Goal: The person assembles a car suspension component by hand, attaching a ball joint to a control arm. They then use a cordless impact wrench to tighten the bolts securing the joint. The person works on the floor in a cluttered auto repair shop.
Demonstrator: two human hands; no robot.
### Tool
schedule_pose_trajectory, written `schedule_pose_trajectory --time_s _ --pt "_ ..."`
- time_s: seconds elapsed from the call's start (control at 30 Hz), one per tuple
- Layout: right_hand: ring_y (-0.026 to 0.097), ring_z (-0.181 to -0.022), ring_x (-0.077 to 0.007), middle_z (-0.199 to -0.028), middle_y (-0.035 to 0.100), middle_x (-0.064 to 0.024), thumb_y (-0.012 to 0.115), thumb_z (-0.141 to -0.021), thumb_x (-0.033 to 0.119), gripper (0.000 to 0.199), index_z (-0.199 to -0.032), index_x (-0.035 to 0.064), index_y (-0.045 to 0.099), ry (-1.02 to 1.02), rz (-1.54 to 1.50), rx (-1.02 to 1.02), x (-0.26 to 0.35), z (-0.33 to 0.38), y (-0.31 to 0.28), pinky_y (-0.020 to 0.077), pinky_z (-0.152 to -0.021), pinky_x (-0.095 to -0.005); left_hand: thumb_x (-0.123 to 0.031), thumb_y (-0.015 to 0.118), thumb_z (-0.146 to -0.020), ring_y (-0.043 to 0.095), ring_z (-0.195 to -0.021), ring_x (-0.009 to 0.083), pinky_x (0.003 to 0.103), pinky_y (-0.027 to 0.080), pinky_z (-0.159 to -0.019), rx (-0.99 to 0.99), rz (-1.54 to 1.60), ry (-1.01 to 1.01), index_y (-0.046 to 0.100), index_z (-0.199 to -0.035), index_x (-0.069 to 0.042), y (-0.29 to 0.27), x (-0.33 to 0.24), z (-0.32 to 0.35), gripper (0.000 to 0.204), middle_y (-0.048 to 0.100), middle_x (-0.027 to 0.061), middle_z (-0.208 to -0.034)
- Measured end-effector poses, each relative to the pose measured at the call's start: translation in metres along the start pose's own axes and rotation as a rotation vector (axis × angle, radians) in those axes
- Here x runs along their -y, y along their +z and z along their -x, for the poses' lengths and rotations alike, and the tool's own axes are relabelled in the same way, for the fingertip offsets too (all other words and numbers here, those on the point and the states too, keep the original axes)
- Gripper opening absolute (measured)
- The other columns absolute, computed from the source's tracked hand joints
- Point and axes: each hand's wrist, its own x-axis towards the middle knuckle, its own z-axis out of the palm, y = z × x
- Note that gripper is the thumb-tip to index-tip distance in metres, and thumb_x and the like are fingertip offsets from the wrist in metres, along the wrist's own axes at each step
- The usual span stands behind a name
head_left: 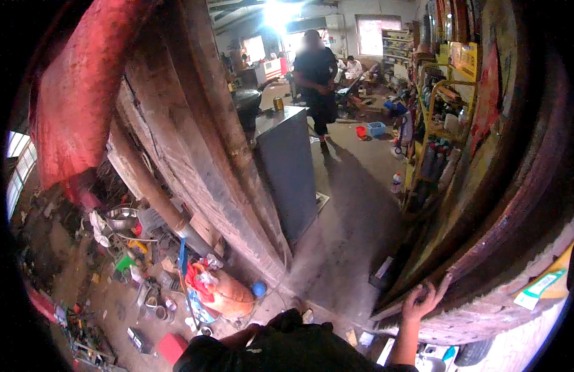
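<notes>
My right hand (423,302) is raised at the lower right, fingers apart, by the brown edge of the door frame (479,260). The fingertips seem to rest on that edge, and nothing is held. My left forearm (240,336) lies close against my dark clothing; the fingers of that hand are hidden. Ahead, the doorway opens onto a concrete floor (342,242). Just inside stands a dark grey cabinet (287,167) with a gold can (278,104) on top.
A person in dark clothes (315,77) stands inside, facing this way. Yellow shelving (435,118) full of goods lines the right. Blue and red tubs (376,129) sit on the floor. Outside at left lie an orange sack (228,294), a blue ball (259,289) and clutter under a red curtain (76,99).
</notes>
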Motion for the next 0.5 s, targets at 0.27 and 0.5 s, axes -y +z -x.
schedule_pose_trajectory --time_s 0.27,0.5 --pt "0.049 -0.116 -0.0461 -0.124 0.051 -0.0318 0.061 -0.077 0.010 0.047 -0.120 -0.0039 0.048 0.478 -0.148 0.584 0.062 0.078 -0.025 0.0392 -0.101 -0.0475 -0.039 0.066 -0.077 0.066 -0.080 0.0323 0.044 0.051 -0.072 0.084 -0.190 0.116 0.069 -0.091 -0.008 -0.029 0.001 -0.016 0.035 0.067 0.0153 -0.090" --pt "0.056 -0.110 -0.0431 -0.118 0.056 -0.0298 0.068 -0.079 0.024 0.065 -0.132 -0.0012 0.041 0.530 -0.114 0.988 0.147 0.142 -0.028 0.0459 -0.093 -0.0457 -0.036 0.067 -0.075 0.065 -0.078 0.0329 0.045 0.051 -0.069 0.110 -0.141 0.196 0.067 -0.091 -0.008 -0.043 0.009 -0.022 0.032 0.067 0.0148 -0.087"
